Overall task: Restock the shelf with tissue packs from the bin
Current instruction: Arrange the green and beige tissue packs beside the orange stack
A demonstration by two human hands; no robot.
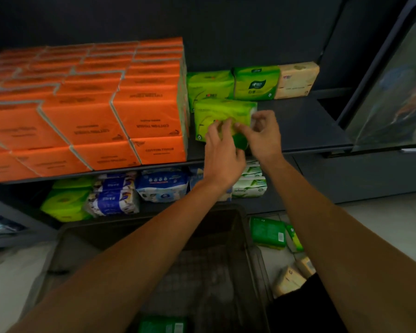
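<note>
Lying on the dark grey metal shelf (298,123) beside stacked orange tissue packs (87,109): one lime-green plastic-wrapped tissue pack (216,114), long axis left-right, directly beyond both hands. Right end is pinched by the right hand (264,135); left hand (222,155) is laid on its face, grip indiscernible.

One view is given, from a wide-angle camera worn on the head and aimed forward and down. The shelf (298,121) is seen close ahead from above; the bin (77,241) is seen directly beneath.
</note>
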